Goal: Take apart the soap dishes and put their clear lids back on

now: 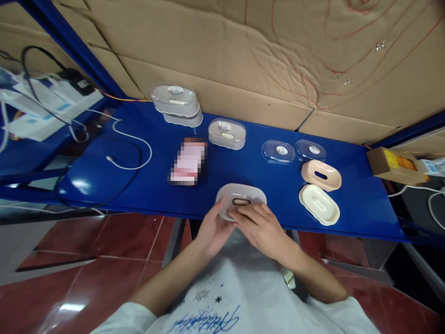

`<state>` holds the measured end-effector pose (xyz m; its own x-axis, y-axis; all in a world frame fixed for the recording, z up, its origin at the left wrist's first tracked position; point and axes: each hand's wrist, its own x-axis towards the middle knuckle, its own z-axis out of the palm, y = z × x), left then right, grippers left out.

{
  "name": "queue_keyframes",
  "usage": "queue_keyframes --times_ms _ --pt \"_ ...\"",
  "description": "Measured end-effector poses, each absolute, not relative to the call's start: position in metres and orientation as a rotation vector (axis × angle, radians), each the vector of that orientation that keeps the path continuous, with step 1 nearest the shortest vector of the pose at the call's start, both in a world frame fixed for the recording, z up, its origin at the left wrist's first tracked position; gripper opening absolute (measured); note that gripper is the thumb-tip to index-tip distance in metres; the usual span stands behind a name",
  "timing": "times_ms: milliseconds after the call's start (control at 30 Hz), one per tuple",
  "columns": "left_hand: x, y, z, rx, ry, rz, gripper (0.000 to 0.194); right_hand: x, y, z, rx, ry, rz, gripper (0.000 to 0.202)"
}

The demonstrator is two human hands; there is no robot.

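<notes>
Grey-pink oval soap dish (239, 189), slotted, between both hands at the near edge of the blue worktop (278, 188). Left hand (216, 228) pinches its left rim, thumb uppermost; right hand (262, 228) lays its fingers, close together, over the near right side. Right thumb hidden: cannot tell whether it clamps. Judged light, stiff, rather slippery plastic; best gripped by opposite rims, off the slot. Right: cream dish (320, 207), peach dish (333, 178), two clear lids (273, 154) behind. Beyond, leftward: lidded soap box (227, 131), stacked boxes (177, 104). White cable (151, 150) well aside.
</notes>
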<state>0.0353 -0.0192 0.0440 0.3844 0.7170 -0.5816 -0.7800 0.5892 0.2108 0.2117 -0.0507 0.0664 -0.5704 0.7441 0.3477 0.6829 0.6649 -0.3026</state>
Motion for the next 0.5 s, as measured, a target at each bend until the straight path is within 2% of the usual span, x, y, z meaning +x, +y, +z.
queue_keyframes --times_ms 133,233,333,500 --pt "0.032 -0.017 0.045 -0.106 0.746 1.032 0.046 0.238 -0.011 0.069 -1.042 -2.402 0.33 0.034" --pt "0.031 -0.016 0.049 -0.148 0.783 1.101 0.051 0.281 0.047 0.063 -1.504 -2.165 0.179 0.042" --pt "0.029 -0.014 0.052 -0.177 0.774 1.119 0.047 0.31 0.086 0.051 -1.697 -2.084 0.133 0.058" --pt "0.027 -0.011 0.05 -0.191 0.718 1.127 0.04 0.311 0.076 0.038 -1.679 -2.25 0.179 0.065"
